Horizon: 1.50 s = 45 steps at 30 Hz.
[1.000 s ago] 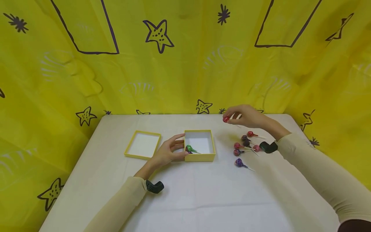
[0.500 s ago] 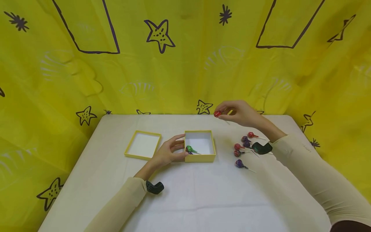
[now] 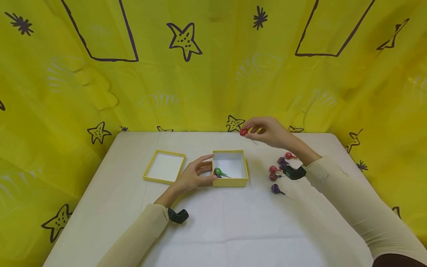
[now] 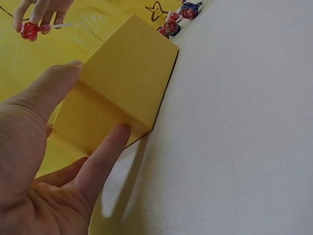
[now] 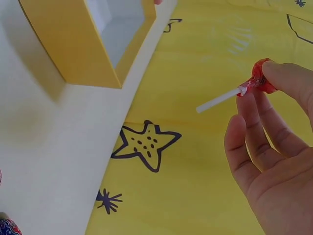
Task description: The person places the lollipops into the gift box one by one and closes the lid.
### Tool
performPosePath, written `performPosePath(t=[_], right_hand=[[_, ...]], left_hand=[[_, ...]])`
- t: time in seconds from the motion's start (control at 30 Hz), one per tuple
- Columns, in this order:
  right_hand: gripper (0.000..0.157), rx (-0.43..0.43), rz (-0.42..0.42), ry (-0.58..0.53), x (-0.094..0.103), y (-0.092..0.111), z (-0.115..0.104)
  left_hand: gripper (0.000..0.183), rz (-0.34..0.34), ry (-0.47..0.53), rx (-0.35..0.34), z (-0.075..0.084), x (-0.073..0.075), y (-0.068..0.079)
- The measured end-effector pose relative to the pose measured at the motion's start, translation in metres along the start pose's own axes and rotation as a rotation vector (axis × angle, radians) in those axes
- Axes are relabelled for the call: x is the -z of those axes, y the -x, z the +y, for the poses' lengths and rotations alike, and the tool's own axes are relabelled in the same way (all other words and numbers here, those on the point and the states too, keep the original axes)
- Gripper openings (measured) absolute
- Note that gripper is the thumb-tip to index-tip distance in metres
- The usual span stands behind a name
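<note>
In the head view my right hand (image 3: 268, 130) is raised over the table's far side, to the right of the box. Its thumb and fingertips pinch the red-wrapped head of a lollipop (image 5: 264, 76), whose white stick points back toward the palm side. My left hand (image 3: 195, 175) grips the left side of a yellow box (image 3: 230, 181), thumb at the near corner and fingers along the wall, as the left wrist view also shows. Inside the box, by its near-left corner, lies a green lollipop (image 3: 218, 171) partly covering a darker one.
To the left lies the yellow-rimmed box lid (image 3: 164, 167), its white inside facing up. Several red and purple lollipops lie right of the box, some hidden behind the right wrist's camera (image 3: 294, 172); a purple lollipop (image 3: 275, 189) lies nearest. Behind the table hangs a yellow curtain (image 3: 207, 85).
My right hand has carried the red lollipop leftward and slightly up, from above the loose lollipops toward the box. The left hand and the box have stayed in place.
</note>
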State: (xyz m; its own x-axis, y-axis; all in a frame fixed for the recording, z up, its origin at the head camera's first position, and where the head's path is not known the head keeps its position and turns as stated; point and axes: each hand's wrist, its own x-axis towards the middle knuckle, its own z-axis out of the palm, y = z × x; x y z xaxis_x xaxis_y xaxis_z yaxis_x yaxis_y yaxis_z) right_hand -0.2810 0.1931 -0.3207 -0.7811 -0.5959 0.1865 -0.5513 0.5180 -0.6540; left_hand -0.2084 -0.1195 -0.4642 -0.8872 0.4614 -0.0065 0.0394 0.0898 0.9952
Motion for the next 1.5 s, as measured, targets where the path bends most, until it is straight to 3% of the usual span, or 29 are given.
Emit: performPosePath(t=[0.33, 0.97, 1.5], right_hand=[[0.026, 0.029, -0.013, -0.009, -0.017, -0.011, -0.005], [0.02, 0.092, -0.138, -0.049, -0.082, -0.026, 0.019], [0.018, -0.016, -0.217, 0.009, -0.11, -0.026, 0.017]], left_hand=[[0.083, -0.002, -0.005, 0.027, -0.001, 0.003, 0.001], [0.083, 0.013, -0.01, 0.025, -0.003, -0.001, 0.001], [0.08, 0.002, -0.016, -0.007, 0.001, 0.0, 0.0]])
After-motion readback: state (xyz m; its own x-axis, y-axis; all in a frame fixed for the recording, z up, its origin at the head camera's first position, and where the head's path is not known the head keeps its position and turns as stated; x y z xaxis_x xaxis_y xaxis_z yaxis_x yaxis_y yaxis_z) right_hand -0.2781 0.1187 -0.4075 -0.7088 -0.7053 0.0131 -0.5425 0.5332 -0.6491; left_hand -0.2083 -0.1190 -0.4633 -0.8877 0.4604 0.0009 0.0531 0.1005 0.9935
